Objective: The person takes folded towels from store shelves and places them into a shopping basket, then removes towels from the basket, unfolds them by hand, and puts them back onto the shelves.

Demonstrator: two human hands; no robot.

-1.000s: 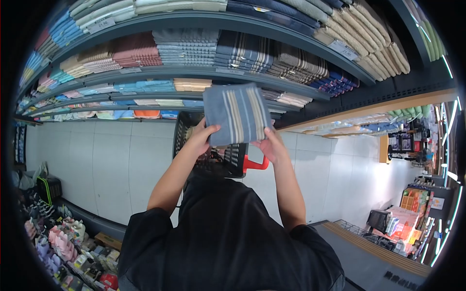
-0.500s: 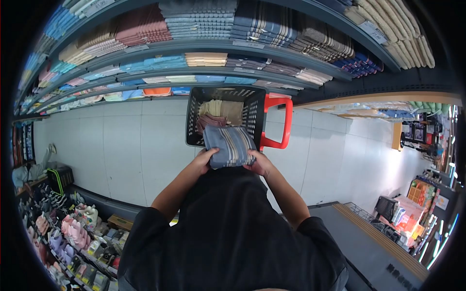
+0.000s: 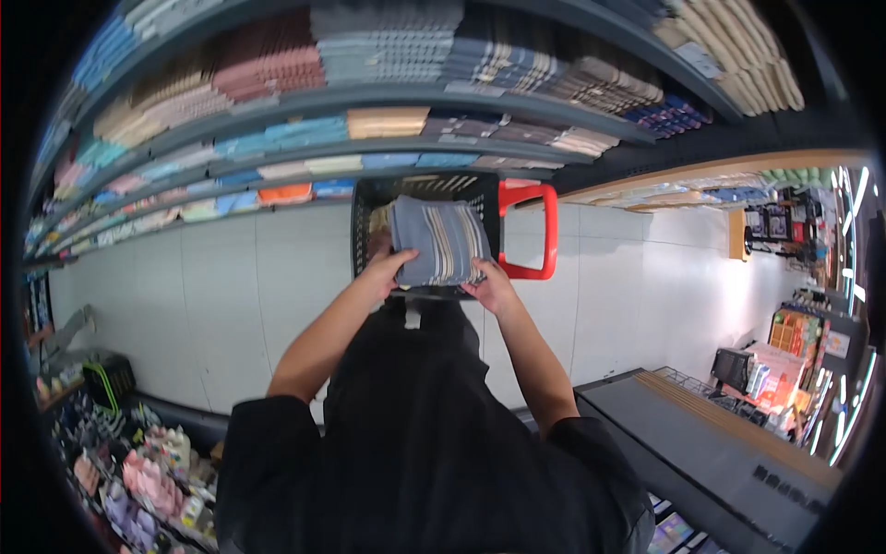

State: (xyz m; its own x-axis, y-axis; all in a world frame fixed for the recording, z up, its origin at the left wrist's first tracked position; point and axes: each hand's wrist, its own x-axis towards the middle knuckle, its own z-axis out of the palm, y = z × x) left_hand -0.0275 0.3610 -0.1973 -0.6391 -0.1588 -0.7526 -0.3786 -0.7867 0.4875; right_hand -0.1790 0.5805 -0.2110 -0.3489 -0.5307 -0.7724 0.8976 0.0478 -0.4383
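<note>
A folded blue towel (image 3: 436, 235) with cream and white stripes is held level between my two hands, over the black basket (image 3: 363, 254). My left hand (image 3: 386, 271) grips its near left corner, thumb on top. At the near right corner, my right hand (image 3: 491, 286) pinches the edge with the thumb above. The basket has perforated walls and a red handle (image 3: 551, 231) on its right side. Beneath the towel, beige and dull-pink cloth shows at the basket's left; the rest of the contents is hidden.
Shelves of folded towels (image 3: 383, 51) run across the top. Pale floor tiles (image 3: 217, 305) lie on both sides of the basket. Small packaged goods (image 3: 152, 485) fill the lower left, and a grey display top (image 3: 683, 434) stands at the lower right.
Both hands have carried the striped towel forward, from the basket's near edge to above its middle. It now covers most of the cloth inside. Earlier, it was held up before the shelves.
</note>
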